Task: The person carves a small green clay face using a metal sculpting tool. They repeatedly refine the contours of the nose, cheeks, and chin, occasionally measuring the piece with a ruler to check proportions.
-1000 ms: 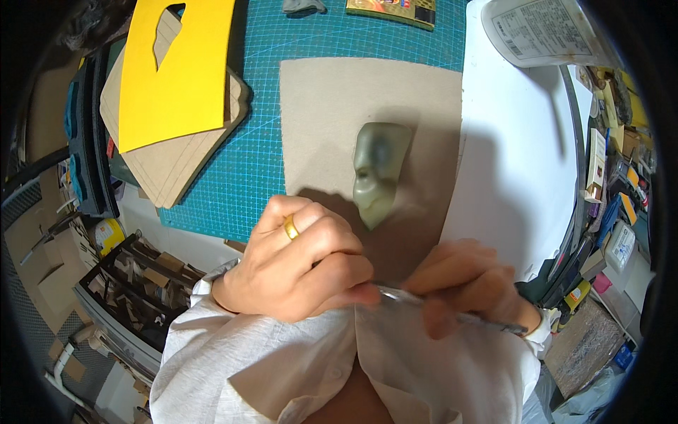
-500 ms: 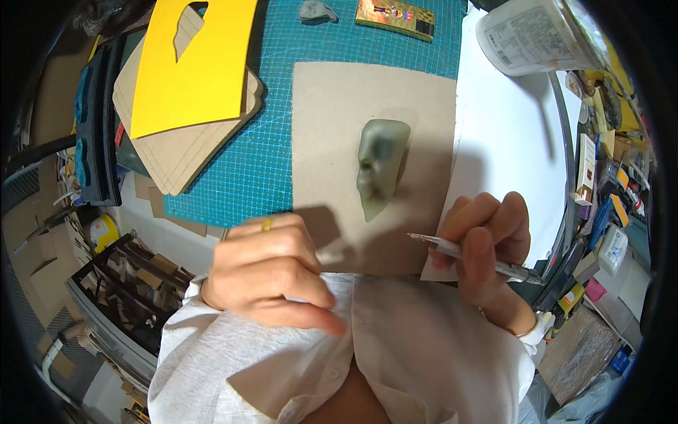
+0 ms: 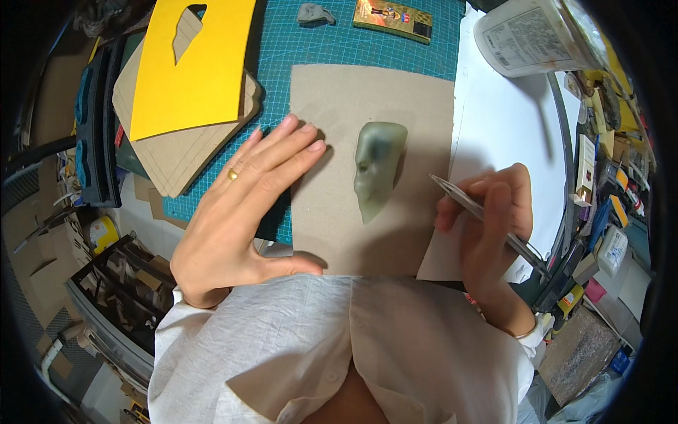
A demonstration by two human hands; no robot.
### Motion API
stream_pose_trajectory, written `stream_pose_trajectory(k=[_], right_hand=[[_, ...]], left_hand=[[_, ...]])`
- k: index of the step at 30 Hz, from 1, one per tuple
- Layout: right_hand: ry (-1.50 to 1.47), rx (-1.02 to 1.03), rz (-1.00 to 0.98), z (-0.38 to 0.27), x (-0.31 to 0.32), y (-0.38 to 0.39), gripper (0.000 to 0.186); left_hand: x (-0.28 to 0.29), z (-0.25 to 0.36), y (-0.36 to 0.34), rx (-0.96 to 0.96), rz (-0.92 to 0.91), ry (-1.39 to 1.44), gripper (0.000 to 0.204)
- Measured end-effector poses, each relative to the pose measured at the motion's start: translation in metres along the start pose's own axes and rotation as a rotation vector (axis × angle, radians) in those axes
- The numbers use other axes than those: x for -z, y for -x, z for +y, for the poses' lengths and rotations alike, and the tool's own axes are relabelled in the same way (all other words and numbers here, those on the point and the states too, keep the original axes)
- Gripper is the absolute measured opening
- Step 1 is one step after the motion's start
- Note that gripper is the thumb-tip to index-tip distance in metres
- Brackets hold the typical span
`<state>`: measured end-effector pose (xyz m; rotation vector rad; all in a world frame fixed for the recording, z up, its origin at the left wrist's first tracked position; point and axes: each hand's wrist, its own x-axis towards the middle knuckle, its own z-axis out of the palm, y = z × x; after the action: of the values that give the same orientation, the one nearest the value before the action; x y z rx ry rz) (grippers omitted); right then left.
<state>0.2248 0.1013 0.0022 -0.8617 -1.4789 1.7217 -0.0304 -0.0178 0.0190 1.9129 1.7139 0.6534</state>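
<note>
A grey-green moulded piece, shaped like a slice of a mask with a pointed lower end, lies on a sheet of brown cardboard. My left hand is spread open at the cardboard's left side. Its fingertips rest over the left edge and its thumb reaches the near edge. In my right hand, to the right of the moulded piece, is a slim silver mechanical pencil. The fingers are closed round its barrel. Its tip points up and left, apart from the piece.
A green cutting mat lies under the cardboard. Far left, a yellow sheet with a cutout covers a tan board. At the back are a grey lump and a flat box. White paper and a white tub are right.
My left hand has moved forward from near my chest and opened onto the cardboard's left edge. My right hand has shifted slightly forward and right, the pencil tip now angled more upward.
</note>
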Motion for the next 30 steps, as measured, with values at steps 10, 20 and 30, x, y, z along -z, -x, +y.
stream_pose_trajectory(k=[10,20,30], right_hand=[[0.053,-0.11,-0.014,-0.003,-0.006,-0.006,0.011],[0.385,-0.1,-0.154,-0.009,-0.002,0.0,0.022],[0.49,-0.022,-0.217,-0.004,-0.006,-0.004,0.022]], left_hand=[[-0.003,0.001,0.0,0.056,-0.106,-0.144,0.108],[-0.018,0.014,0.009,0.149,-0.03,-0.172,0.104],[-0.028,0.01,0.008,0.137,0.079,-0.22,0.097]])
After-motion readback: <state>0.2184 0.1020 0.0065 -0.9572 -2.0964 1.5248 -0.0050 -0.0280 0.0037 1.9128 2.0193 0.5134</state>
